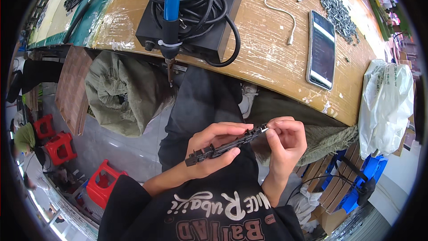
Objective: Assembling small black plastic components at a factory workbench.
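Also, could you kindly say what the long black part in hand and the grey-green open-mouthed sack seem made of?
Long black part: probably moulded plastic, dull, given its even colour; coated metal is possible. Grey-green open-mouthed sack: apparently woven fabric, matt, with soft creases.

Bright light; I note white glare flecking the tabletop, shade beneath its near edge. Lines bow outward; left margin soft, corners black.

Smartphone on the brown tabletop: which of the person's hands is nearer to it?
Right. The right hand is below and somewhat left of the smartphone in the picture; the left hand, holding a slim black part, is farther left.
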`<state>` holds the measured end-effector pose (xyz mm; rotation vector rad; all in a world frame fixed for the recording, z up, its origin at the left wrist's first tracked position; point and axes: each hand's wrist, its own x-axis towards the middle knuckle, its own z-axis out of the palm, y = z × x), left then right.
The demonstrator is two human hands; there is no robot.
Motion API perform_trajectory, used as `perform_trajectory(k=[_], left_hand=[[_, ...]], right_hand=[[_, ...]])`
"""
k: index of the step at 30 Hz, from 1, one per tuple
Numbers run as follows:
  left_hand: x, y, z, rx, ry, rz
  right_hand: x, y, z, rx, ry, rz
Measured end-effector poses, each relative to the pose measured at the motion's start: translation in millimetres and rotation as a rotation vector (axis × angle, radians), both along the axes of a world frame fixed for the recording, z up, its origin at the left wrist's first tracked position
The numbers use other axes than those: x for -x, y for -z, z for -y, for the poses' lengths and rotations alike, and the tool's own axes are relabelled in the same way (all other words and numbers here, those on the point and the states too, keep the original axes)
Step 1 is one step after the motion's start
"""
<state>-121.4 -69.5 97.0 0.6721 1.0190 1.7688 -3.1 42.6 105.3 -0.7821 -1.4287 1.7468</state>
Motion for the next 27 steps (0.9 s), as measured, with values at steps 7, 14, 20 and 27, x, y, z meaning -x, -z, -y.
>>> perform_trajectory(k=[7,14,20,27], left_hand=[[1,-1,0,-0.032,0.000,-0.025],[5,3,5,-0.075,0.032,-0.024],[0,7,6,-0.107,-0.033,0.160],[22,27,23,0.356,0.181,0.862]], right_hand=[[4,4,1,-0.144,0.000,0.005],[8,-5,2,-0.052,-0.005,0.006],[9,-2,3,-0.087,-0.196,0.132],[29,22,15,-0.073,-0.316,0.056]])
